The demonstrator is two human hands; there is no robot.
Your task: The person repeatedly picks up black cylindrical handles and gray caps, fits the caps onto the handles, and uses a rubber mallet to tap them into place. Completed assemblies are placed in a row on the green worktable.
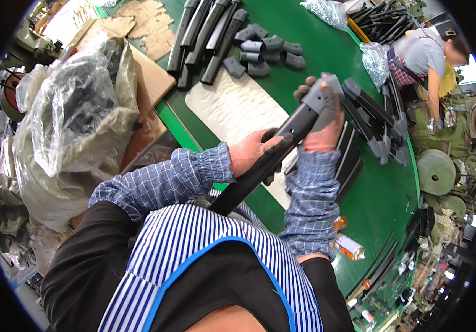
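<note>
A long black bar runs slantwise up from my apron, with a grey angled end cap at its far end. Wrapped round the middle of the bar is my left hand. My right hand grips the capped end, its fingers around the cap and the top of the bar. Both hands have dark finger coverings. Beneath them lies a creamy white sheet. Loose grey caps sit in a cluster beyond the sheet, beside several black bars.
More capped bars lie right on the green table. A spray can is near my right forearm. Plastic-covered sacks and a wooden board stand left. A co-worker works by machinery at far right.
</note>
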